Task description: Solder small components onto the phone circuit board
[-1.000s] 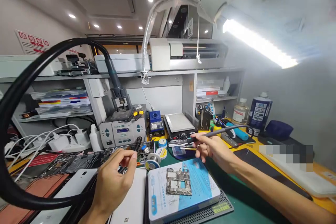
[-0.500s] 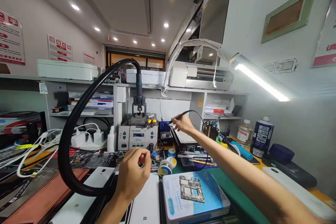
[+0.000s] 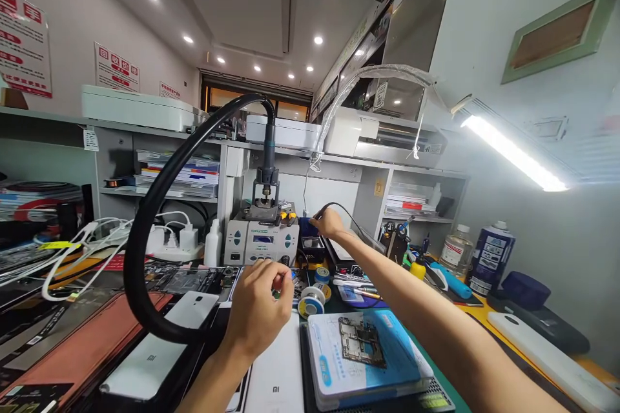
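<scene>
My right hand (image 3: 330, 224) reaches far forward, its fingers closed round a soldering iron whose black cable (image 3: 349, 214) arcs away to the right. It is at the blue holder of the soldering station (image 3: 310, 249); the iron's tip is hidden. My left hand (image 3: 264, 303) hovers above a white phone back cover (image 3: 275, 361), fingers curled and thumb and forefinger together. Whatever they may pinch is too small to make out. On a blue and white box (image 3: 329, 361) between my arms lies a phone circuit board (image 3: 362, 342), away from both hands.
A hot-air station (image 3: 261, 242) stands behind my left hand, its thick black hose (image 3: 138, 258) looping at the left. Solder spools (image 3: 310, 303) and tweezers (image 3: 356, 282) lie mid-bench. A bottle (image 3: 455, 251) and spray can (image 3: 491, 258) stand right, below a lit lamp (image 3: 513, 153).
My right hand and the soldering iron have moved closer to the blue holder, and the iron shows less. My left hand keeps its curled pose. The view has shifted slightly.
</scene>
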`<state>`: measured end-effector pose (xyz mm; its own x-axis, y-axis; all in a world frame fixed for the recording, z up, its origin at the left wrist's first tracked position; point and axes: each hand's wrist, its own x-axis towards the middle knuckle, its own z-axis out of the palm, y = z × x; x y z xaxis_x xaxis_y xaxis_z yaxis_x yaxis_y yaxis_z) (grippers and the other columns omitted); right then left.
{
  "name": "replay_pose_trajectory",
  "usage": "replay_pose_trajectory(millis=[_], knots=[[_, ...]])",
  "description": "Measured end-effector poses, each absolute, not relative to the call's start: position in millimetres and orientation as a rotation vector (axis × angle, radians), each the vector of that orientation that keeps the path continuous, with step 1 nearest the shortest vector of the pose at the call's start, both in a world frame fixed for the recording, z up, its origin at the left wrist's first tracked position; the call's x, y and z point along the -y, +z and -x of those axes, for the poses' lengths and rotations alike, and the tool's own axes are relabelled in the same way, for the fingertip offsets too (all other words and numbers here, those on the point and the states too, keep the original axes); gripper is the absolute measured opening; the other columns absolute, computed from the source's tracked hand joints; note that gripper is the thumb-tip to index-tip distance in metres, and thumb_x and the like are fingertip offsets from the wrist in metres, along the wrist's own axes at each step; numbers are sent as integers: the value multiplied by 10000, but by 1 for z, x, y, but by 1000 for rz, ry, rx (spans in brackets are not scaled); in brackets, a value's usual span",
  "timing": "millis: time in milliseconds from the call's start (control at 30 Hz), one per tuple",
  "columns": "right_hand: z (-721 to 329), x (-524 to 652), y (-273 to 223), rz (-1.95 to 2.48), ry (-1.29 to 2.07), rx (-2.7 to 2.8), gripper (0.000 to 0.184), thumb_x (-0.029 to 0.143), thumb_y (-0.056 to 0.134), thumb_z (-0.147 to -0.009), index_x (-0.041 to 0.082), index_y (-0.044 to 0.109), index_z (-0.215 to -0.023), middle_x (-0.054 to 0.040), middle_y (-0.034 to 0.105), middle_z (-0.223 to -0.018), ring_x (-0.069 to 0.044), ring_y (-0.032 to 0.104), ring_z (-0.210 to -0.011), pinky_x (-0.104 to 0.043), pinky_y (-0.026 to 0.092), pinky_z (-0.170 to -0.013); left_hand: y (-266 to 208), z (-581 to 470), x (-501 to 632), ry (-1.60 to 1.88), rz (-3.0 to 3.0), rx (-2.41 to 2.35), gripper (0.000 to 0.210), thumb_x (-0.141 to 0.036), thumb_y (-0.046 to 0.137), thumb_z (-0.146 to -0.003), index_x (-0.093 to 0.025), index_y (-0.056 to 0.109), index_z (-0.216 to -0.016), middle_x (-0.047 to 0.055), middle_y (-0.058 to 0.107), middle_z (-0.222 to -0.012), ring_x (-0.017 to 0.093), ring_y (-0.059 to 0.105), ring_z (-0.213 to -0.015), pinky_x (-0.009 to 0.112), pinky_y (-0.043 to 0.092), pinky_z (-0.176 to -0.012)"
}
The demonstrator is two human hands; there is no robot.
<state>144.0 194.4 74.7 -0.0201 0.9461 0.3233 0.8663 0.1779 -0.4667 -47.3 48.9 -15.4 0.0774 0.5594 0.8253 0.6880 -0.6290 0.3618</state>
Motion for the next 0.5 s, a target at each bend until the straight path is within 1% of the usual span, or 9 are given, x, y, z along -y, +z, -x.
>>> replay_pose_trajectory(millis=[133, 300, 500], knots=[[-142, -195, 70, 1682, 277, 1900, 320, 324, 624, -959, 179, 611, -1243, -86, 634, -1259, -255, 658, -1043, -448, 566, -861, -15, 47, -49, -1596, 2204, 1277, 242, -351, 588, -960, -163, 633, -1106, 54, 676, -1057, 158, 664, -859, 350, 575, -767], [-145, -199, 65, 1685, 361, 1906, 279, 321, 600, -973, 199, 626, -1223, -88, 633, -1270, -237, 656, -1036, -435, 564, -870, -14, 47, -48, -1588, 2202, 1259, 239, -349, 589, -960, -163, 634, -1102, 53, 677, -1051, 156, 664, -852, 347, 575, -763], [-153, -184, 59, 1542, 409, 1898, 324, 329, 625, -957, 171, 614, -1240, -82, 636, -1253, -261, 658, -1040, -451, 567, -860, -14, 48, -48, -1587, 2200, 1228, 235, -352, 589, -959, -163, 637, -1090, 50, 678, -1040, 154, 662, -845, 345, 574, -761]])
